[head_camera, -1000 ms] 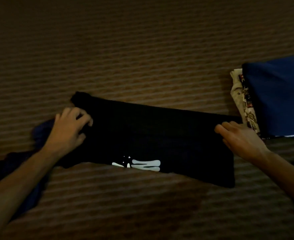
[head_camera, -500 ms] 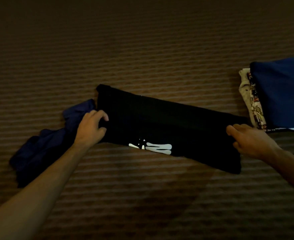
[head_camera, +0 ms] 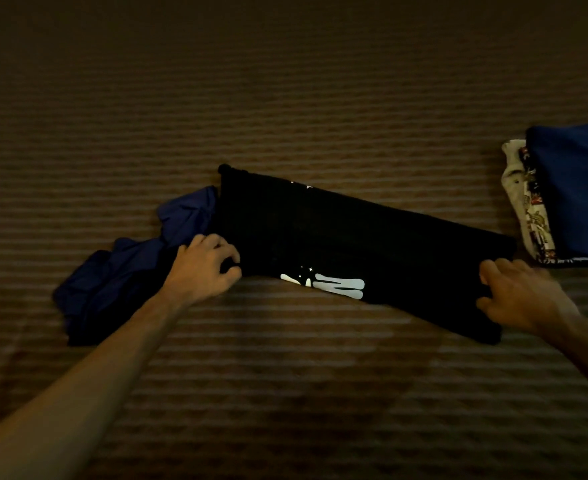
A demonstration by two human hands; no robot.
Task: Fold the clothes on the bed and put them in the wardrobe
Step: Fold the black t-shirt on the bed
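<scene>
A black garment (head_camera: 355, 244) with a white print lies folded into a long strip across the brown striped bed (head_camera: 285, 98). My left hand (head_camera: 202, 268) grips its near left corner, fingers curled round the cloth. At the strip's right end, my right hand (head_camera: 521, 296) holds the near edge, thumb and fingers pinching it. A crumpled dark blue garment (head_camera: 126, 271) lies unfolded just left of the strip, partly under my left hand.
At the right edge a stack of folded clothes sits on the bed: a blue piece (head_camera: 576, 188) on top, a patterned cream one (head_camera: 524, 202) beneath. Bare striped cover stretches behind and in front of the strip.
The view has shifted left and back, showing more of the crumpled blue garment. My left hand slid from the strip's far left edge to its near left corner; the right hand keeps its hold.
</scene>
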